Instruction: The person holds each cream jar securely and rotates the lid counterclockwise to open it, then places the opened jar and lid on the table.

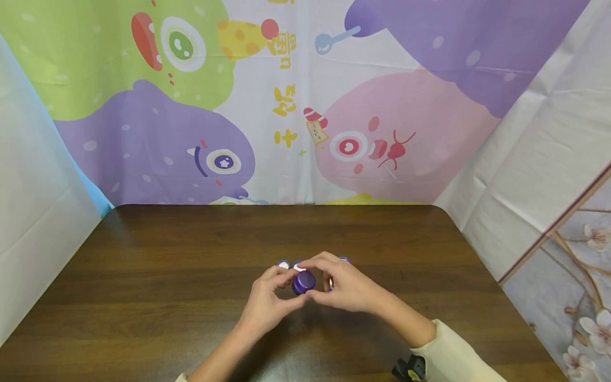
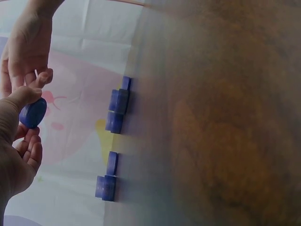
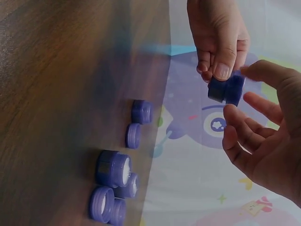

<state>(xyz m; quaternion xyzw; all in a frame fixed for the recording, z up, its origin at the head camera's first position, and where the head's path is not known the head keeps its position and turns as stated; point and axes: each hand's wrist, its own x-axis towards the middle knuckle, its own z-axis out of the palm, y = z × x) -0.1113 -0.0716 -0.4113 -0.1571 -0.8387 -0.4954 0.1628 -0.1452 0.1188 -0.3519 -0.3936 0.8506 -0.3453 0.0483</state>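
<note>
Above the table, both hands meet at a small purple jar (image 1: 304, 282) with a lid; a narrow gap shows between its two parts in the right wrist view. My left hand (image 1: 269, 297) grips the jar (image 3: 217, 89) between thumb and fingers. From the other side my right hand (image 1: 350, 284) spans the round lid (image 3: 234, 90), its thumb and fingertips at opposite edges. In the left wrist view, the lid's flat blue-purple face (image 2: 34, 113) shows beside the left thumb. The right hand (image 2: 30, 52) has its fingers bent there.
Behind the hands, several purple jars and lids stand on the brown wooden table (image 1: 191, 244). One open jar (image 3: 113, 168) shows white inside, near a loose lid (image 3: 102, 204). Another jar (image 3: 142, 111) stands apart beside a flat lid (image 3: 133, 136). A printed curtain (image 1: 296, 175) hangs behind the table.
</note>
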